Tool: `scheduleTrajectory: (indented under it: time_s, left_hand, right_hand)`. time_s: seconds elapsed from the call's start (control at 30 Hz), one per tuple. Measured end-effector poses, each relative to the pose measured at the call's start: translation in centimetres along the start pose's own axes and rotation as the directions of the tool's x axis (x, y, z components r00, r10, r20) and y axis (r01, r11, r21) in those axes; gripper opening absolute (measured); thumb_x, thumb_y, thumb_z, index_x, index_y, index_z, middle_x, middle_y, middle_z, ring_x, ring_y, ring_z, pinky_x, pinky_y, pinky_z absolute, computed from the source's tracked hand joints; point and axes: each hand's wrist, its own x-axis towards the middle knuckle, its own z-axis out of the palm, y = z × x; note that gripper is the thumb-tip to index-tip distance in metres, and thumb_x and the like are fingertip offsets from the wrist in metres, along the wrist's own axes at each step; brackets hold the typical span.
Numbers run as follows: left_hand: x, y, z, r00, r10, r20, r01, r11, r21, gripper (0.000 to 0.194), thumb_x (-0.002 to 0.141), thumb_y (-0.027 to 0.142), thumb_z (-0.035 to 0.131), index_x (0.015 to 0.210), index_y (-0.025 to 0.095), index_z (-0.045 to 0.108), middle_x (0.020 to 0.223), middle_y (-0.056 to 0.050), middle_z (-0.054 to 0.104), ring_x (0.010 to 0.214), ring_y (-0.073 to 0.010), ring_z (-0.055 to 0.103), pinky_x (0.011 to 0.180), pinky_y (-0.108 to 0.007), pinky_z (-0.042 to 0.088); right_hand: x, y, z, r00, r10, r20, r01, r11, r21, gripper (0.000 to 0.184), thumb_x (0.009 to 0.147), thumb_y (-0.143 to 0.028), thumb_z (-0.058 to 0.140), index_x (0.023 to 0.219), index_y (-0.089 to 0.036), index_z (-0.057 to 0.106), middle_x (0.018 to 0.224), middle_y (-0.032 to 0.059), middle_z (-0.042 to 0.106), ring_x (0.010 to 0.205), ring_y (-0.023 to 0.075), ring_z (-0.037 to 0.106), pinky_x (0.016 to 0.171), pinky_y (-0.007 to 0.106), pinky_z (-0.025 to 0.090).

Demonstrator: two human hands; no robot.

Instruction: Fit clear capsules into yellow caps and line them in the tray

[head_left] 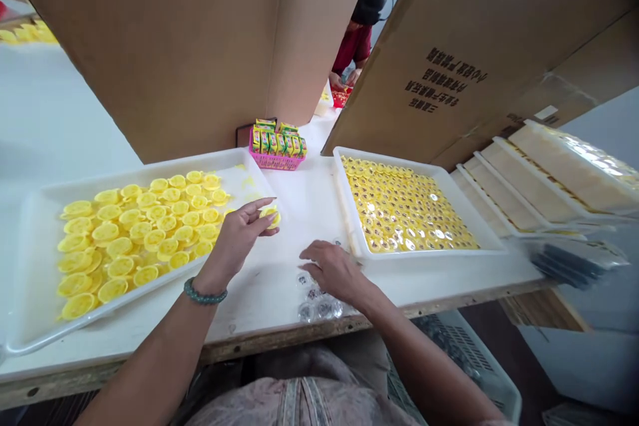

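Note:
My left hand (239, 233) pinches a small round yellow plastic case (271, 215) between thumb and fingers, just off the right end of the left tray. Over the table, my right hand (334, 271) hovers palm down, fingers bent and apart, with nothing visible in them. Below and beside it, several clear round plastic discs (322, 309) with small dark prints lie near the table's front edge; the hand partly hides them. Many open yellow cases (142, 233) fill the white left tray (37, 239). The white right tray (424, 255) holds rows of yellow cases with shiny clear tops (399, 206).
A pink basket (277, 161) of small yellow-green boxes stands behind the trays. Tall cardboard sheets (210, 46) wall off the back. Stacked filled trays (544, 173) lean at the right. Beyond the gap, a person (352, 46) works. Under the table sits a pale plastic crate (469, 346).

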Motion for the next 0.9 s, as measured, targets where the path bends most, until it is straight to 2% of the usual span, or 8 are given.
scheduleTrajectory:
  time_s: [0.13,0.27,0.37,0.53,0.7,0.8,0.87,0.9]
  left_hand:
    - [-0.8,-0.9,1.9,0.979,-0.134,0.152,0.132,0.991,0.020,0.043,0.072,0.032,0.068,0.112,0.017,0.064,0.078,0.000,0.061,0.069,-0.0130,0.061,0.079,-0.034,0.055]
    - [-1.2,-1.8,3.0,0.964,-0.165,0.210,0.163,0.986,0.027,0.035,0.072,0.029,0.068,0.105,0.016,0.066,0.093,-0.004,0.062,0.071,-0.0133,0.060,0.077,-0.034,0.055]
    - [-1.1,-1.8,2.7,0.972,-0.129,0.197,0.131,0.991,0.005,0.028,0.071,0.028,0.068,0.096,0.016,0.066,0.094,-0.003,0.061,0.073,-0.0130,0.059,0.077,-0.034,0.055]
    - [-0.6,-0.9,1.6,0.987,-0.102,0.128,0.113,0.990,-0.084,0.031,0.071,0.028,0.069,0.098,0.014,0.061,0.083,-0.002,0.063,0.077,-0.0160,0.063,0.081,-0.035,0.053]
    - [-0.5,-0.5,1.3,0.991,-0.117,0.069,0.119,0.992,-0.036,0.037,0.071,0.030,0.069,0.101,0.013,0.059,0.086,-0.005,0.066,0.069,-0.0156,0.064,0.068,-0.029,0.052]
    - [-0.5,-0.4,1.3,0.989,-0.132,0.061,0.134,0.990,-0.037,0.039,0.070,0.032,0.070,0.102,0.013,0.059,0.087,-0.005,0.066,0.069,-0.0155,0.064,0.068,-0.029,0.052]
    - [-0.5,-0.3,1.2,0.991,-0.130,0.044,0.132,0.990,-0.057,0.039,0.070,0.033,0.071,0.102,0.014,0.060,0.088,-0.005,0.066,0.070,-0.0157,0.064,0.072,-0.030,0.052]
    - [-0.5,-0.3,1.1,0.991,-0.127,0.041,0.130,0.989,-0.068,0.039,0.070,0.033,0.071,0.101,0.014,0.060,0.088,-0.005,0.066,0.072,-0.0160,0.064,0.074,-0.032,0.052]
  right_hand:
    - [-2.9,0.2,1.7,0.993,-0.062,0.097,0.074,0.989,-0.131,0.015,0.079,-0.021,0.064,0.094,-0.017,0.065,0.088,0.0064,0.064,0.090,0.0193,0.055,0.080,0.030,0.043]
    - [-2.8,-0.2,3.4,0.987,-0.116,0.108,0.144,0.942,-0.305,0.008,0.081,-0.011,0.056,0.081,-0.015,0.063,0.082,0.0067,0.061,0.084,0.0193,0.052,0.078,0.030,0.042]
    - [-2.4,-0.3,3.7,0.989,-0.126,0.072,0.143,0.927,-0.346,0.009,0.082,-0.011,0.054,0.082,-0.015,0.062,0.085,0.0079,0.059,0.085,0.0204,0.050,0.078,0.031,0.042]
    - [-2.2,-0.5,2.8,0.991,-0.134,-0.026,0.124,0.965,-0.232,0.014,0.084,-0.017,0.054,0.097,-0.015,0.060,0.102,0.0099,0.057,0.096,0.0205,0.048,0.086,0.031,0.042]
    - [-1.5,-0.1,3.9,0.982,-0.179,0.061,0.189,0.948,-0.258,0.015,0.084,-0.009,0.050,0.095,-0.015,0.058,0.098,0.0097,0.058,0.094,0.0204,0.051,0.083,0.032,0.044]
    - [-0.9,0.4,5.0,0.990,-0.140,-0.009,0.138,0.986,-0.092,0.018,0.087,-0.009,0.045,0.093,-0.016,0.061,0.096,0.0093,0.062,0.091,0.0185,0.055,0.081,0.030,0.045]
    - [-0.5,0.5,5.0,0.991,-0.010,-0.132,0.036,0.980,0.196,0.018,0.088,-0.016,0.048,0.099,-0.018,0.062,0.096,0.0076,0.065,0.088,0.0170,0.059,0.080,0.029,0.045]
    - [-0.3,0.5,4.8,0.981,0.091,-0.171,-0.021,0.927,0.374,0.018,0.087,-0.020,0.051,0.100,-0.019,0.063,0.092,0.0061,0.067,0.084,0.0162,0.060,0.078,0.029,0.046]
